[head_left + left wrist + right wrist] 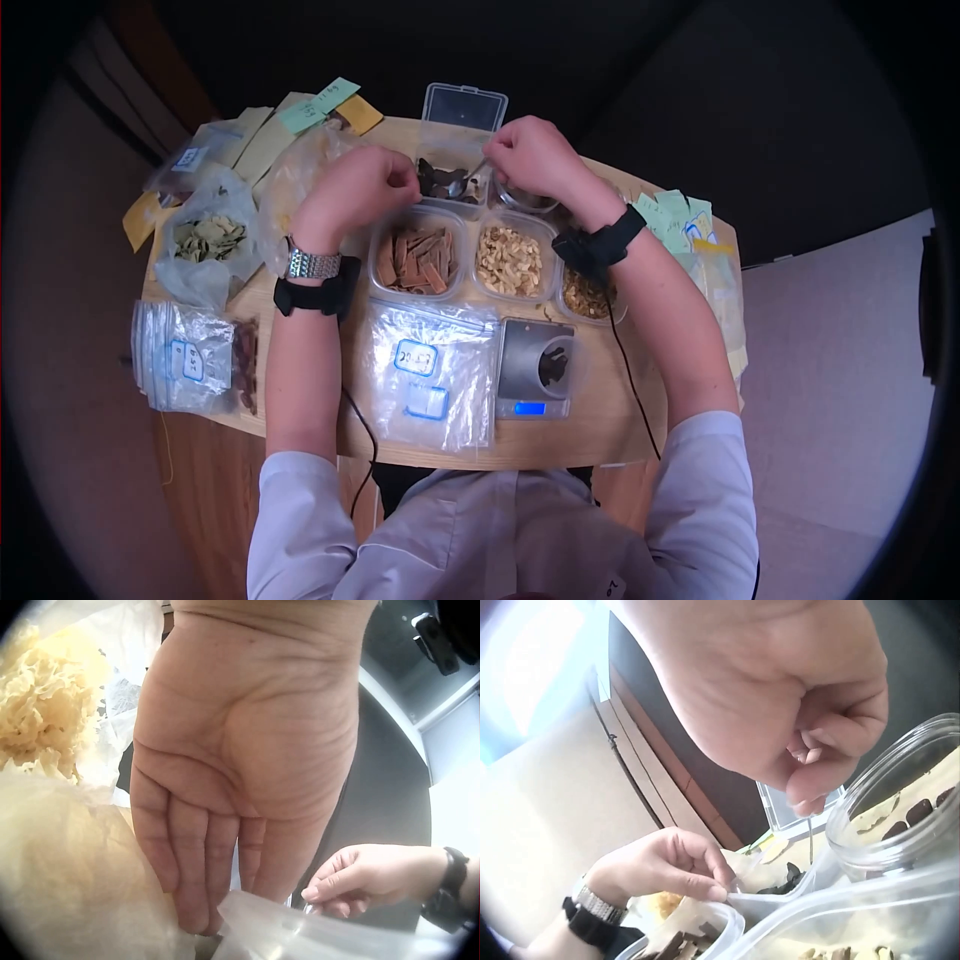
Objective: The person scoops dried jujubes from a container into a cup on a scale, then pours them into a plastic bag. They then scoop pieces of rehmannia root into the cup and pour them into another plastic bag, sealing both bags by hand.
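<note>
My right hand (535, 158) pinches the thin handle of a metal spoon (476, 170), whose bowl is down among dark, curled dried pieces (437, 179) in a clear plastic tub (455, 143). That handle (811, 840) drops from the fingertips in the right wrist view. At the tub's left side, my left hand (372, 188) pinches its rim between thumb and fingers. The same left hand (667, 868) shows beside the dark pieces in the right wrist view. In the left wrist view, the tub's translucent wall (300, 930) partly hides the fingertips.
Nearer me stand tubs of brown bark strips (418, 262) and pale chopped pieces (510, 262). A round clear jar (900, 806) is under my right hand. A scale (515, 350) bears a small cup of dark pieces. Zip bags (430, 370), a leaf bag (212, 240) and paper notes (335, 95) lie around.
</note>
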Demonstrator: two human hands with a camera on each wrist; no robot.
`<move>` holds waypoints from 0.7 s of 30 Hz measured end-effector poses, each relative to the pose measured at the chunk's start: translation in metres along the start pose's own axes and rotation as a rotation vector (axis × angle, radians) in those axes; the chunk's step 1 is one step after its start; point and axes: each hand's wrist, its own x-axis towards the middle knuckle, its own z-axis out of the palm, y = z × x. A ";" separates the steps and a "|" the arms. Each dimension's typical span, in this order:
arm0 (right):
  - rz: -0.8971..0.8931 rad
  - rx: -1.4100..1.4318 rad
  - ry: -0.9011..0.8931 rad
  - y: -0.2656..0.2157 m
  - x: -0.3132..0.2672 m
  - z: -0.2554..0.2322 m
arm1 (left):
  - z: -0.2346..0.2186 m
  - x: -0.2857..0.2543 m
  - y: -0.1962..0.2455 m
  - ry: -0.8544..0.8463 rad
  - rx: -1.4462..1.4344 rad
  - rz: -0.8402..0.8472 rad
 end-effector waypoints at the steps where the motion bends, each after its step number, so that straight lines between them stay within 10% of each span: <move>1: 0.016 0.041 -0.012 0.002 0.001 0.003 | 0.000 0.001 -0.001 0.000 0.006 0.005; 21: 0.268 0.567 -0.234 0.020 -0.002 -0.017 | 0.002 0.001 -0.005 0.011 -0.021 0.026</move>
